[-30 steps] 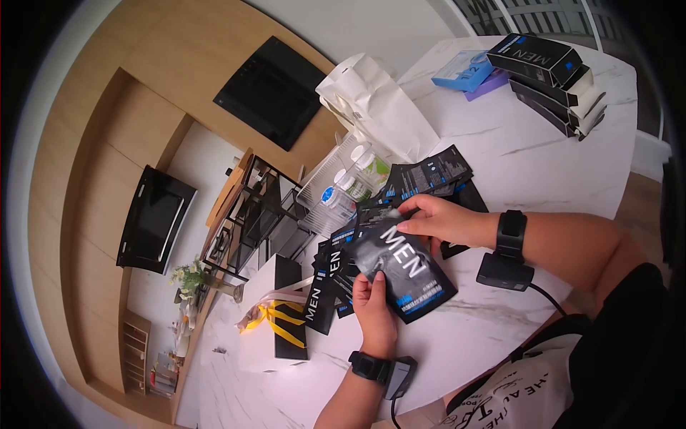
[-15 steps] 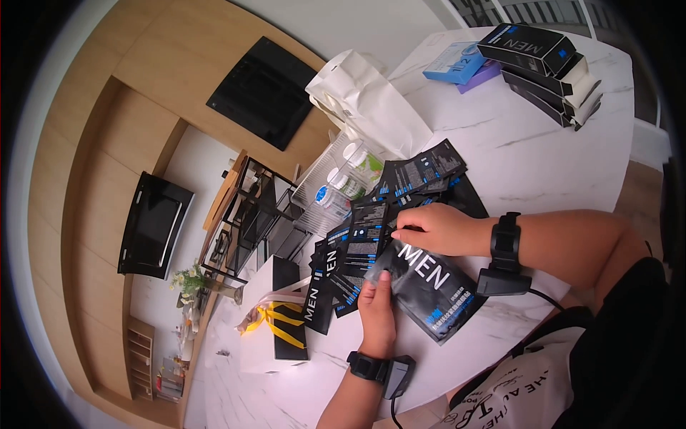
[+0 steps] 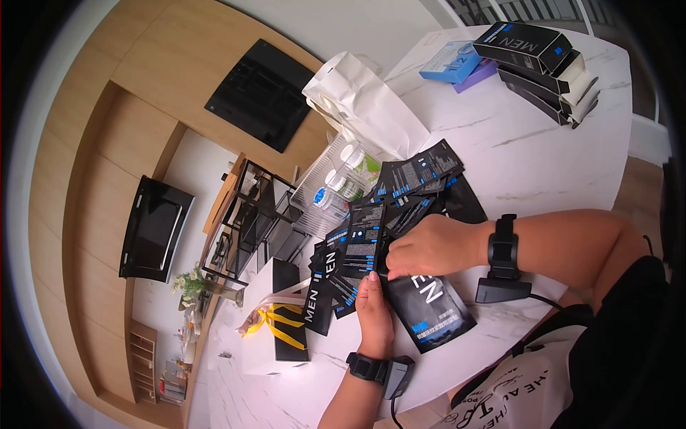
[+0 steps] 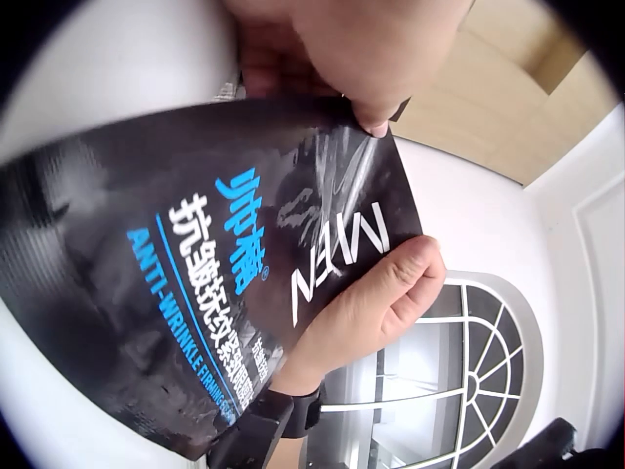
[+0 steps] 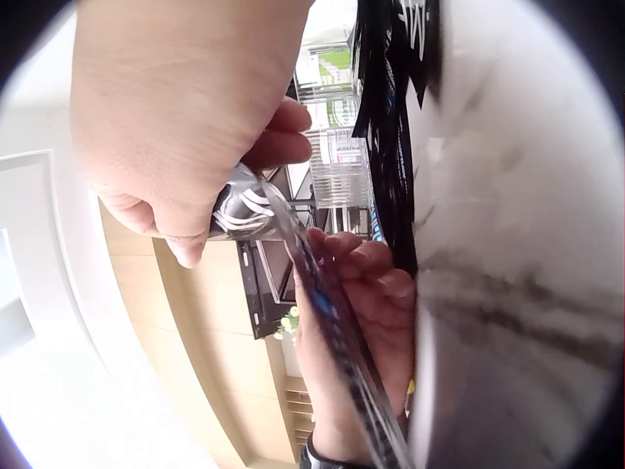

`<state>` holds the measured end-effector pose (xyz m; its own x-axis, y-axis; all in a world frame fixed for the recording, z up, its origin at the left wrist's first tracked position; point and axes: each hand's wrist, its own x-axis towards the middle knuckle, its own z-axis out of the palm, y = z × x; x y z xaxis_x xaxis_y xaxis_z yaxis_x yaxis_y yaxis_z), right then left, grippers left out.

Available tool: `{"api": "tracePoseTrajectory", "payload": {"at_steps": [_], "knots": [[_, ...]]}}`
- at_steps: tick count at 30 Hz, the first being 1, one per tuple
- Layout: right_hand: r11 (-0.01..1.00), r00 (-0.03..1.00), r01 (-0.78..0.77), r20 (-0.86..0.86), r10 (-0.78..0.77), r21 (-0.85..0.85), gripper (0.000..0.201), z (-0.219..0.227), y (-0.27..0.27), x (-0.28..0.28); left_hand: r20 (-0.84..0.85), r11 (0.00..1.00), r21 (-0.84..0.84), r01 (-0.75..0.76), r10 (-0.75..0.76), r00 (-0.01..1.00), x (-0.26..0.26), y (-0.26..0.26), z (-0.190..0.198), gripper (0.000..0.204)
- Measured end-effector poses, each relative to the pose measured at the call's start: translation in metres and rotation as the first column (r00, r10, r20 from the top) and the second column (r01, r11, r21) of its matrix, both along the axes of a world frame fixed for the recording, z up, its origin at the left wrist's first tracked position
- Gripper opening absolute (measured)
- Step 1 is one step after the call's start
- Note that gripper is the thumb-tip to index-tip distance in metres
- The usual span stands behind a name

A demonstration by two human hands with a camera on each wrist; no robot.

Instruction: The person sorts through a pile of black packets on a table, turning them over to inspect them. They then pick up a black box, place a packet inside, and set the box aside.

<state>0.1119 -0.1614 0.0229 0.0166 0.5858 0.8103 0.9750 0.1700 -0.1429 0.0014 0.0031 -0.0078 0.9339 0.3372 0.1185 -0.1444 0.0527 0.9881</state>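
A black face mask sachet with white "MEN" and blue lettering is held between both hands above the marble-look table. My left hand pinches its left edge near the upper corner, thumb on top. At the top end my right hand grips the sachet with curled fingers, covering part of the "MEN" print. From the right wrist view, the film bends and crinkles under the right hand. Just beyond the hands lies a spread pile of similar black sachets.
Behind the pile, a clear ribbed tray holds several white-bodied bottles beside a white paper bag. Black boxes are stacked at the far right, next to a blue box. A black-and-white box with yellow ribbon stands at left.
The sachet has swung down and to the right, its printed front flatter to view. My right hand has turned over at the top end and now covers more print; the left thumb stays at the edge.
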Motion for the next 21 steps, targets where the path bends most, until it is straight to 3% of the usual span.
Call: {"api": "tracePoseTrajectory", "payload": {"at_steps": [2, 3, 5, 6, 10, 12, 13, 15, 19, 20, 21], "knots": [[0.997, 0.986, 0.055, -0.161, -0.045, 0.062, 0.023, -0.002, 0.002, 0.003, -0.001, 1.000, 0.019, -0.007, 0.007, 1.000, 0.000, -0.004, 0.001, 0.027], [0.996, 0.986, 0.058, -0.161, -0.048, 0.061, 0.023, -0.003, 0.002, 0.006, 0.048, 0.999, -0.009, -0.033, 0.034, 0.998, 0.000, -0.009, 0.004, 0.027], [0.972, 0.922, 0.234, -0.310, -0.232, -0.034, 0.018, -0.005, 0.003, 0.012, 0.096, 0.998, -0.039, -0.055, 0.059, 0.994, -0.003, -0.016, 0.008, 0.027], [0.977, 0.918, 0.213, -0.337, -0.209, -0.026, 0.018, -0.009, 0.005, 0.014, 0.114, 0.999, -0.007, -0.043, 0.043, 0.993, -0.006, -0.018, 0.010, 0.027], [0.981, 0.931, 0.178, -0.312, -0.192, -0.072, 0.018, -0.006, 0.004, 0.009, 0.112, 0.998, 0.006, -0.055, 0.054, 0.992, -0.005, -0.011, 0.005, 0.026], [0.996, 0.989, 0.035, -0.146, -0.023, 0.080, 0.022, -0.002, 0.004, 0.005, 0.093, 0.997, 0.077, -0.013, 0.006, 0.996, -0.002, -0.007, 0.001, 0.026], [0.996, 0.989, 0.033, -0.146, -0.021, 0.079, 0.022, -0.001, 0.003, 0.001, 0.068, 0.989, 0.147, 0.031, -0.041, 0.997, -0.001, -0.005, -0.001, 0.026], [0.998, 0.999, 0.039, -0.025, -0.040, -0.040, 0.021, 0.000, 0.001, -0.006, 0.039, 0.974, 0.216, 0.074, -0.085, 0.996, -0.002, -0.005, -0.003, 0.026], [0.987, 0.986, 0.138, -0.107, -0.129, 0.087, 0.021, -0.007, 0.007, 0.009, 0.059, 0.995, 0.091, 0.034, -0.039, 0.997, -0.002, -0.008, -0.001, 0.027], [0.983, 0.960, 0.184, -0.219, -0.175, 0.018, 0.022, -0.008, 0.005, 0.012, 0.080, 0.999, 0.053, 0.006, -0.010, 0.997, -0.003, -0.009, 0.001, 0.027], [0.983, 0.960, 0.184, -0.218, -0.176, 0.016, 0.022, -0.008, 0.004, 0.013, 0.101, 1.000, 0.014, -0.022, 0.021, 0.995, -0.005, -0.010, 0.004, 0.028]]}}
